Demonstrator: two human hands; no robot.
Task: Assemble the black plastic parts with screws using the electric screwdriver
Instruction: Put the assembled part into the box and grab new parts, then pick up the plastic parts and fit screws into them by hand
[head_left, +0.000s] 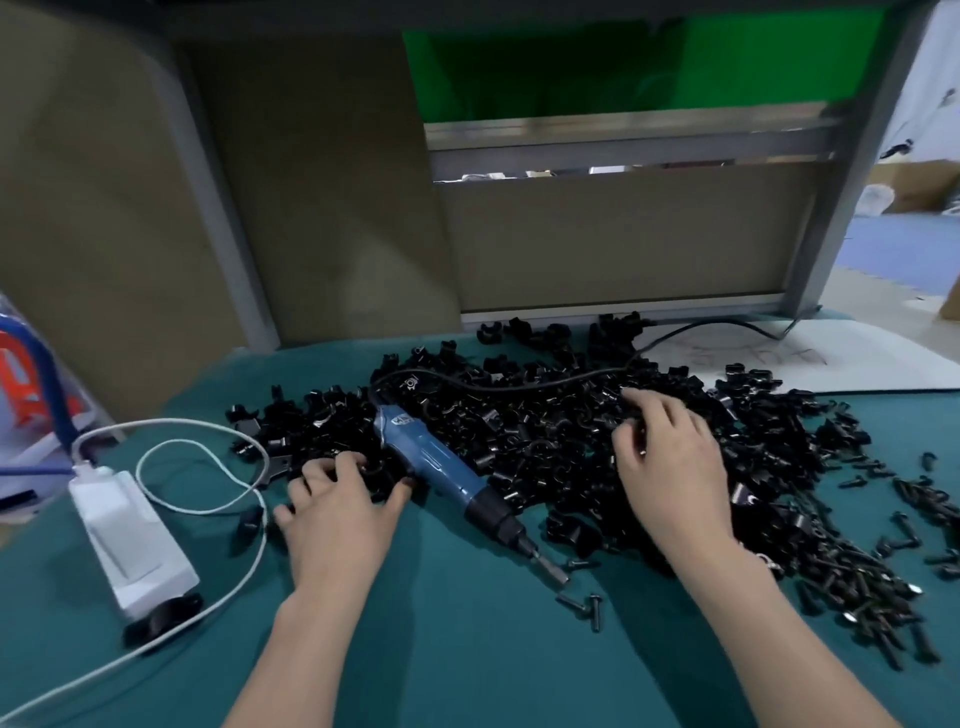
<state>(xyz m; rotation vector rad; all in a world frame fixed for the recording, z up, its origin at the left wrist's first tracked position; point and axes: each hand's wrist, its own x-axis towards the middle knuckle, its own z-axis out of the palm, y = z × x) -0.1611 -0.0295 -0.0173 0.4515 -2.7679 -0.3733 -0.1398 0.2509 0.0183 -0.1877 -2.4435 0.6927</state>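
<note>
left hand (337, 499): fingers curled into the near edge of the black plastic parts (545, 415), grip not discernible. right hand (670, 467): spread loosely on the pile. electric screwdriver (441, 467) lies between them, unheld. judgement: single out one mating pair first; loose screws (857, 587) lie right.

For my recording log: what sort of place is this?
Probably a small-parts assembly bench in a workshop: a heap of black plastic parts, loose black screws and a corded blue electric screwdriver lying on a teal table cover.
</note>
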